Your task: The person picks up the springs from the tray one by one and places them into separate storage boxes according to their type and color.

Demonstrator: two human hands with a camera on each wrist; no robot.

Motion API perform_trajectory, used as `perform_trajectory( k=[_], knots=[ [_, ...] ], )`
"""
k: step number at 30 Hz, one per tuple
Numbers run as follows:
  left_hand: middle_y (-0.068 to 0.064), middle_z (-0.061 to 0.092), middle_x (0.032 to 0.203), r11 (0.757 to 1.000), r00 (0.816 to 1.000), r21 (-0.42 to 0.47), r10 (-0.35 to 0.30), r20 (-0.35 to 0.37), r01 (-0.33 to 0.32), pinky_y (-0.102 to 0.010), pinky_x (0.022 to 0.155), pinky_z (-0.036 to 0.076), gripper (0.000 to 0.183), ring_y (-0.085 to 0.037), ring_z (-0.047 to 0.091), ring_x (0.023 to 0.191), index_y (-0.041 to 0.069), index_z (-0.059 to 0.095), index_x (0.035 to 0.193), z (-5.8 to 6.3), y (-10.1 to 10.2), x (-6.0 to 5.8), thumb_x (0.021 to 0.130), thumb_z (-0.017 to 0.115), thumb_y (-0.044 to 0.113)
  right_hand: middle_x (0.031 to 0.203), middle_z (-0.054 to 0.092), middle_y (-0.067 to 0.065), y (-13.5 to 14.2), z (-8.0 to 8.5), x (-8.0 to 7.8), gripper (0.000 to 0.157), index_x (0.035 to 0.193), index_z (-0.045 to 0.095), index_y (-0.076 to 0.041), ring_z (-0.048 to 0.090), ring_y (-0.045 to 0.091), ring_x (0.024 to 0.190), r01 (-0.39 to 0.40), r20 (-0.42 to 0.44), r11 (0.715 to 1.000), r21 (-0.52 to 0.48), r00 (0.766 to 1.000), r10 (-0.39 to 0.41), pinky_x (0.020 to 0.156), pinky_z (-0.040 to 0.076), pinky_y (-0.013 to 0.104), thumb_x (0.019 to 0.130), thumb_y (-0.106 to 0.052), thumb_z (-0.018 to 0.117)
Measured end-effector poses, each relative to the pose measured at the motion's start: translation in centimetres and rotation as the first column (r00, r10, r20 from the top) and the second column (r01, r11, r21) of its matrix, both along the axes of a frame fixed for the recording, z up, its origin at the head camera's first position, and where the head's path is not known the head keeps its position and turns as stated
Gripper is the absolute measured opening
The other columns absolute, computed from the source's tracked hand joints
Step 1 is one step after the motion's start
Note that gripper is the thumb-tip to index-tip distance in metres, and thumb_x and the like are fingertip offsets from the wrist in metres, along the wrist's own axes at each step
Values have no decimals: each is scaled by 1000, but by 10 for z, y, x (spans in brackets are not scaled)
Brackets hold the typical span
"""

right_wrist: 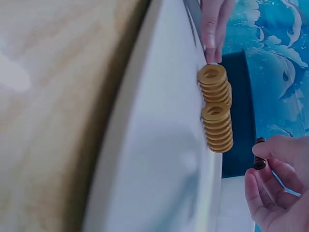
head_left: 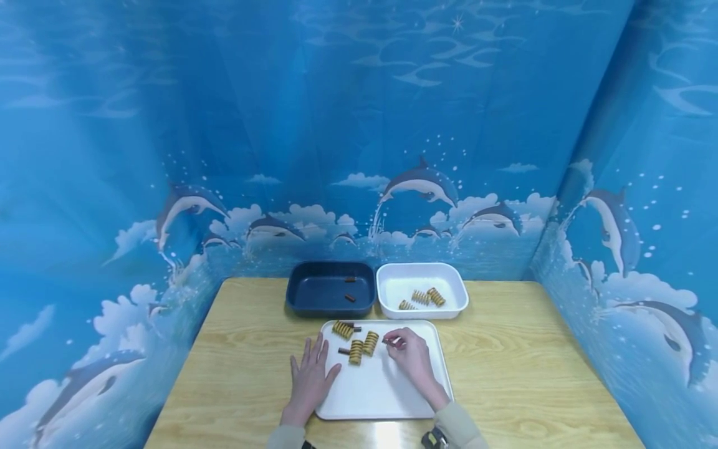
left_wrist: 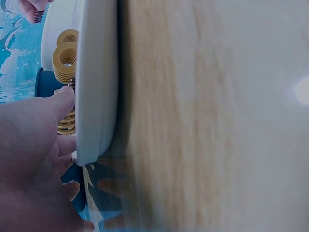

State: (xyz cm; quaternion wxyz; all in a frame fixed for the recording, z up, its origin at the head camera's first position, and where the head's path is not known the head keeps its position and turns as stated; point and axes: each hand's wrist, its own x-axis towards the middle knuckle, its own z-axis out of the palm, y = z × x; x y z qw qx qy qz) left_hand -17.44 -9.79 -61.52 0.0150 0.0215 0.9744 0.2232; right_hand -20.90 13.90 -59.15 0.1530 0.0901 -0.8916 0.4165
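My right hand (head_left: 414, 360), above the right part of the white tray (head_left: 381, 399), pinches a small dark brown coil spring (right_wrist: 259, 163) between thumb and fingers. My left hand (head_left: 310, 377) lies with fingers spread at the tray's left edge; in the left wrist view its thumb reaches over the rim. Between the hands, thick yellow coil springs (head_left: 356, 353) lie on the tray, two of them close together. Another yellow spring (head_left: 343, 329) is near the tray's far left corner. A brown spring (head_left: 344, 351) sticks out left of the middle yellow one, and another (head_left: 357, 328) lies by the corner one.
Behind the tray stands a dark blue bin (head_left: 314, 293) holding two small brown springs (head_left: 350, 298). Right beside it, a white bin (head_left: 392, 284) contains several yellow springs (head_left: 435, 296). The wooden table (head_left: 516, 362) ends against a dolphin-printed curtain (head_left: 336, 125).
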Motion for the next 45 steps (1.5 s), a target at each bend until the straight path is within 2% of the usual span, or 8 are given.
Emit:
perform_trajectory(
  k=[7, 13, 21, 26, 31, 36, 40, 45],
  knots=[
    [-18, 30, 164, 1000, 1000, 7, -2, -6, 2, -77, 116, 8, 65, -43, 19, 152, 0, 46, 149, -1, -2, -1, 100, 60, 39, 88, 74, 7, 2, 10, -14, 24, 94, 76, -5, 70, 19, 71, -20, -7, 999, -31, 1000, 20, 65, 62, 27, 75, 11, 78],
    [-17, 30, 164, 1000, 1000, 13, -4, -14, 4, -77, 115, 8, 66, -43, 19, 152, 0, 46, 150, -6, -3, -2, 100, 61, 40, 89, 74, 10, -2, 23, -32, 23, 95, 76, -3, 70, 22, 71, -38, -31, 998, -55, 999, 36, 65, 63, 31, 75, 10, 78],
    [-17, 32, 163, 1000, 999, 16, -22, -50, 23, -79, 114, 9, 65, -43, 22, 151, -1, 47, 148, -8, -6, -1, 99, 62, 40, 92, 76, 11, -26, 43, -76, 19, 98, 77, -3, 72, 24, 75, -65, -51, 995, -69, 997, 62, 68, 63, 31, 81, 6, 78],
    [-18, 37, 160, 999, 995, 10, -44, -94, 45, -80, 112, 14, 64, -45, 27, 149, -2, 51, 145, -7, -8, 1, 98, 63, 39, 92, 76, 9, -46, 50, -101, 16, 99, 78, -4, 72, 23, 78, -66, 0, 998, -16, 998, 66, 70, 62, 32, 84, 2, 78],
    [-17, 38, 160, 999, 992, 6, -46, -120, 47, -81, 112, 15, 64, -44, 28, 149, -2, 52, 145, -8, -7, 2, 98, 64, 39, 94, 76, 6, -65, 48, -124, 13, 99, 78, -8, 72, 20, 82, -82, 46, 992, 92, 996, 78, 73, 61, 32, 87, -3, 78],
    [-17, 37, 161, 999, 994, -4, -50, -99, 49, -81, 111, 15, 65, -44, 26, 149, -1, 51, 146, -12, -6, 2, 98, 63, 41, 92, 76, 6, -80, 37, -143, 11, 96, 78, -8, 71, 23, 85, -138, 74, 977, 160, 989, 127, 75, 59, 39, 87, -1, 77],
    [-16, 36, 161, 999, 995, -5, -42, -93, 41, -81, 111, 16, 65, -44, 26, 149, 0, 51, 146, -15, -6, 2, 98, 63, 42, 91, 77, 6, -90, 26, -157, 10, 93, 79, -8, 73, 24, 89, -156, 100, 957, 243, 986, 136, 80, 61, 40, 88, 0, 76],
    [-15, 36, 162, 999, 996, -13, -40, -78, 40, -80, 111, 16, 65, -44, 26, 150, 1, 51, 146, -12, -7, 0, 98, 63, 42, 89, 77, 9, -98, 19, -169, 10, 90, 79, -6, 74, 27, 85, -156, 139, 923, 351, 984, 113, 77, 62, 41, 88, 2, 73]
  ],
)
